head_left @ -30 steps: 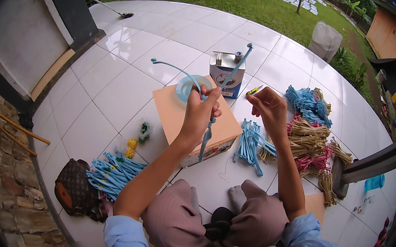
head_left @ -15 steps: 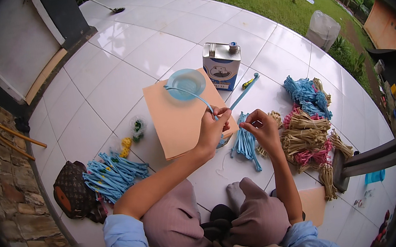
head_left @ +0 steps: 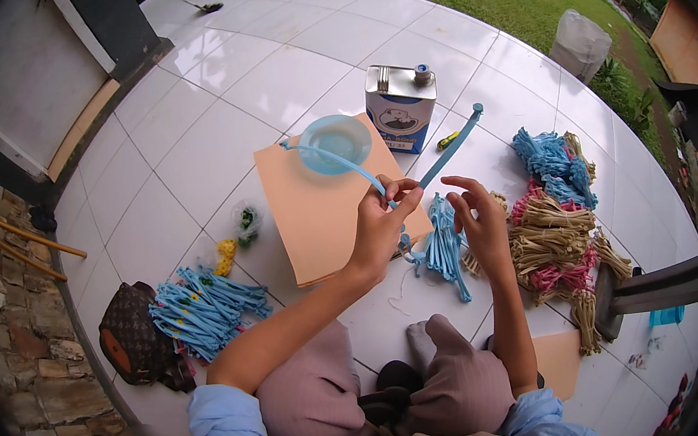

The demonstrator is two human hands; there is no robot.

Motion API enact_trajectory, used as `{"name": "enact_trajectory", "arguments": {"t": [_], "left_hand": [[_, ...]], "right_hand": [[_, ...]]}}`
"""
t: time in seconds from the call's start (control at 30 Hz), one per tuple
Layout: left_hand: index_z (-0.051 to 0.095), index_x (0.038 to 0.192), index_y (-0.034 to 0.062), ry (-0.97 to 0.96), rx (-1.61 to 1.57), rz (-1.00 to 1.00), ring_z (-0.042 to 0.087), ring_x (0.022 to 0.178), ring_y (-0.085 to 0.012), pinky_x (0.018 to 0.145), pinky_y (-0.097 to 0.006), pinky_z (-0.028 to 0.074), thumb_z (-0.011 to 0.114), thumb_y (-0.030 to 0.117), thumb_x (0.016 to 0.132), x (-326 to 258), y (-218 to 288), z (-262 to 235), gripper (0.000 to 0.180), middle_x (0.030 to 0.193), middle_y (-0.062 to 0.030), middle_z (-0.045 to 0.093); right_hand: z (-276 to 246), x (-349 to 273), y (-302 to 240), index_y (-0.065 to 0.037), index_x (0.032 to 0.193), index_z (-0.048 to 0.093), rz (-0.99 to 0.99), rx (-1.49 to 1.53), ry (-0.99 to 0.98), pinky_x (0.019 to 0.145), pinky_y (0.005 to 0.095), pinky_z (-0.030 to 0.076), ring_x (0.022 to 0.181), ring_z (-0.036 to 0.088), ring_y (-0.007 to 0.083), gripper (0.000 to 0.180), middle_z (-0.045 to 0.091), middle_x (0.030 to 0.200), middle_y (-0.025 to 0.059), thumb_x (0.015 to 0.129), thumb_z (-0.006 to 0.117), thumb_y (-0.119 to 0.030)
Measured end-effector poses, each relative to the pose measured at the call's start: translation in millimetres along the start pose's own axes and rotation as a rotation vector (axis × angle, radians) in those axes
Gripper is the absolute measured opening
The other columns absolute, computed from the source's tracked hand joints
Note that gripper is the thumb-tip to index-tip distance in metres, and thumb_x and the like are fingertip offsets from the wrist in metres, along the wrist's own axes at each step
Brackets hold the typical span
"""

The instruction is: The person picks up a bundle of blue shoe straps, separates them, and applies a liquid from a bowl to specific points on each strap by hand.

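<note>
My left hand (head_left: pixel 384 221) pinches a long light-blue strip (head_left: pixel 343 163) at its bend; one arm of the strip arcs left over the blue bowl (head_left: pixel 334 143), the other (head_left: pixel 451 146) rises to the right. My right hand (head_left: pixel 474 208) hovers just beside it with fingers spread, holding nothing. Both hands are above the right edge of a tan board (head_left: pixel 318 213) and a small bundle of blue strips (head_left: pixel 443 246) on the tiles.
A metal can (head_left: pixel 399 107) stands behind the board. Bundles of blue, tan and pink strips (head_left: pixel 554 220) lie at right, finished blue pieces (head_left: pixel 203 308) and a brown bag (head_left: pixel 128 338) at left. Small yellow and green bits (head_left: pixel 235 235) are near the board. A chair leg (head_left: pixel 675 284) is at right.
My hands came down and closer to me with the blue strip. The right hand has let go of the strip and opened; the strip's right end now points up toward the can.
</note>
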State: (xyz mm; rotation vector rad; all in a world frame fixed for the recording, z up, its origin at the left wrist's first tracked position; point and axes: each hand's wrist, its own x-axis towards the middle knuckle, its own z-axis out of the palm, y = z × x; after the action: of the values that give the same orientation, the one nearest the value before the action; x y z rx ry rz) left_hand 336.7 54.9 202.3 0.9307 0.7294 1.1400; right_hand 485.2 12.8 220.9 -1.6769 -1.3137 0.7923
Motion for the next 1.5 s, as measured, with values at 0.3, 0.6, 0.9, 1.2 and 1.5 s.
{"name": "enact_trajectory", "arguments": {"t": [0.3,0.6,0.9,1.2,1.5], "left_hand": [[0.035,0.075,0.0138,-0.111,0.035,-0.106,0.052,0.092,-0.0109,0.085,-0.027,0.038,0.063,0.015,0.085,5,-14,-7,0.03,0.095,-0.0064,0.056],[0.043,0.118,0.0034,-0.059,0.379,0.281,0.043,0.087,-0.009,0.086,-0.026,0.033,0.039,0.031,0.097,7,25,-14,0.035,0.089,-0.0027,0.047],[0.049,0.118,-0.0019,-0.253,0.271,0.36,0.057,0.088,-0.0148,0.084,-0.03,0.046,0.042,0.025,0.096,7,47,-32,0.036,0.106,-0.0089,0.052],[0.051,0.109,0.0024,-0.063,0.28,0.337,0.057,0.086,-0.0117,0.076,-0.026,0.049,0.06,0.008,0.085,9,49,-34,0.026,0.101,-0.0075,0.056],[0.055,0.088,0.0021,0.1,0.476,0.327,0.059,0.079,-0.0093,0.065,-0.021,0.052,0.073,-0.003,0.07,18,23,-83,0.026,0.079,-0.0041,0.058]], "right_hand": [[35,2,19,-0.002,0.127,0.045,-0.201,0.546,-0.321,0.096,0.035,0.039,0.12,0.043,0.0227,0.041,0.045,0.127,0.0123,0.088,0.056,-0.012],[32,3,18,0.0,0.105,0.043,-0.199,0.736,-0.226,0.063,0.0257,0.046,0.077,0.057,0.0156,0.017,0.054,0.097,0.0108,0.089,0.044,0.004],[3,-2,20,-0.006,0.09,0.035,-0.323,0.534,-0.239,0.066,0.0265,0.047,0.075,0.055,0.0146,0.019,0.046,0.091,0.0091,0.084,0.045,0.01],[-5,5,33,-0.004,0.089,0.036,-0.366,0.399,-0.223,0.068,0.028,0.048,0.077,0.055,0.0149,0.026,0.047,0.091,0.0084,0.077,0.052,0.012],[-15,63,69,-0.005,0.103,0.038,-0.195,0.63,-0.474,0.067,0.0247,0.047,0.081,0.057,0.0126,0.032,0.052,0.092,0.0066,0.081,0.06,0.005]]}}
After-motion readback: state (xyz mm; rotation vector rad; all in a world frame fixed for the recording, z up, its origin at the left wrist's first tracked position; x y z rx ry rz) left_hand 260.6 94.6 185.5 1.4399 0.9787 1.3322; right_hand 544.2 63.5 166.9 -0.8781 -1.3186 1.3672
